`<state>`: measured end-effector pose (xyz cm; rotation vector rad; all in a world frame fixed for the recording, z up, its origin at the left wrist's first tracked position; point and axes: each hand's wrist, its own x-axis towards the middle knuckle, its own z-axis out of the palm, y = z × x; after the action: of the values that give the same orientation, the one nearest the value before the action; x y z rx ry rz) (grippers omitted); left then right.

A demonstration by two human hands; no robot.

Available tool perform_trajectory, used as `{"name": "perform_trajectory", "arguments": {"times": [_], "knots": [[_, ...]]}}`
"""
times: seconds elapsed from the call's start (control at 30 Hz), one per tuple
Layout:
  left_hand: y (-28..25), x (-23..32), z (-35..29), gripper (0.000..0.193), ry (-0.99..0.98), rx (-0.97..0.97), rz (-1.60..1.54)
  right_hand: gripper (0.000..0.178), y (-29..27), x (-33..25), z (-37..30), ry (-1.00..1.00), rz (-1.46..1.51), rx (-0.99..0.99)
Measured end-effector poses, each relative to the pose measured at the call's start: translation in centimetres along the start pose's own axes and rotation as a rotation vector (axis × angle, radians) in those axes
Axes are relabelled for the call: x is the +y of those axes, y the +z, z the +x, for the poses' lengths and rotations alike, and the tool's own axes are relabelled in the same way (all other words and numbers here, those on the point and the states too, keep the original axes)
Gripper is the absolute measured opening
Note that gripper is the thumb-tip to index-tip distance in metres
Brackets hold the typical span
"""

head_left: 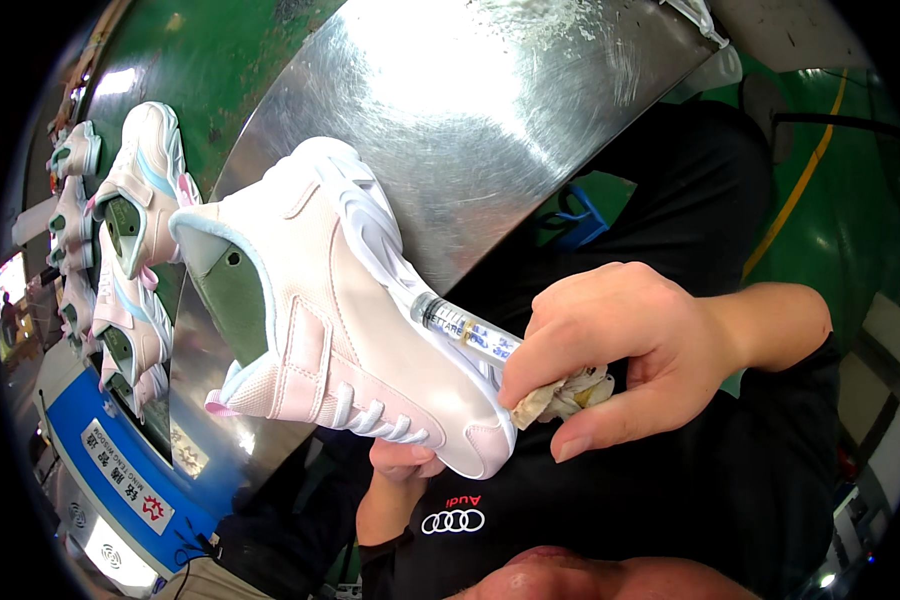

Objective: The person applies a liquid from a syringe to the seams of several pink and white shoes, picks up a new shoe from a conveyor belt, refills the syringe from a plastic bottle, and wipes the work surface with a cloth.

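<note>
A pale pink and white sneaker (370,290) with light-blue collar trim, white laces and a chunky white sole is held up in front of me, toe toward lower right. My left hand (402,468) is closed on it from below near the toe; most of its fingers are hidden behind the shoe. Between the fingers of my right hand (635,345) is a clear plastic syringe (465,328), its far end touching or close to the line where sole meets upper. A crumpled, stained cloth (567,395) is tucked into the same hand, beside the toe.
Beneath the shoe lies a shiny metal tabletop (450,130). Several similar sneakers (135,190) stand in rows at the left. A blue and white machine (120,470) fills the lower left. A blue object (578,218) shows beyond the table edge, by my dark-clothed leg.
</note>
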<state>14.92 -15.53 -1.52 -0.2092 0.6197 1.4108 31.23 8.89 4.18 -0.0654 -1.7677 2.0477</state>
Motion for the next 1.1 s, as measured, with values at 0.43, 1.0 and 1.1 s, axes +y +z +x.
{"name": "perform_trajectory", "arguments": {"times": [0.43, 1.0, 1.1], "knots": [[-0.5, -0.3, 1.8, 0.057, -0.081, -0.086, -0.018, 0.030, -0.7, -4.4, -1.3, 0.151, -0.054, -0.101], [2.1, -1.0, 6.9, 0.065, -0.104, -0.095, 0.087, 0.031, -1.0, -9.1, -4.2, 0.078, -0.239, -0.100], [3.3, -0.7, 8.2, 0.057, -0.113, -0.188, 0.052, 0.025, -1.2, -10.4, -4.0, 0.147, -0.332, -0.165]]}}
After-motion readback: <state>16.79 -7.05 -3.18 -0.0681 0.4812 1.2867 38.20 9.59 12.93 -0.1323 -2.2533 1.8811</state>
